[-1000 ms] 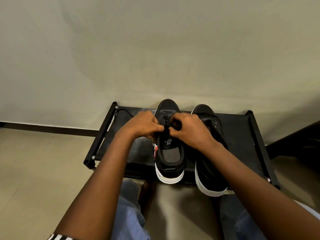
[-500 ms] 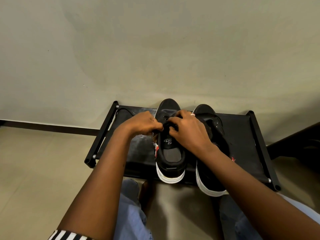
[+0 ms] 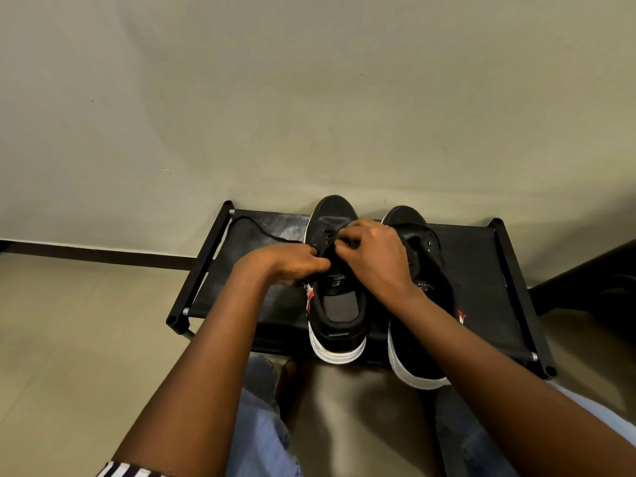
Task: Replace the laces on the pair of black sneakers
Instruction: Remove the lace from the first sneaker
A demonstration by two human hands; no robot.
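- Head view: left hand and right hand both pinch, seemingly, the black lace over the left sneaker.
- Step: working that lace through the eyelets; next, a steady pull.

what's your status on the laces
Left hand and right hand pinching black lace at left sneaker eyelets. Right sneaker untouched. Nothing blocking.

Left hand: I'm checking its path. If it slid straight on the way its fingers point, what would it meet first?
Probably the right hand, just across the left sneaker from the left hand; depth is unclear.
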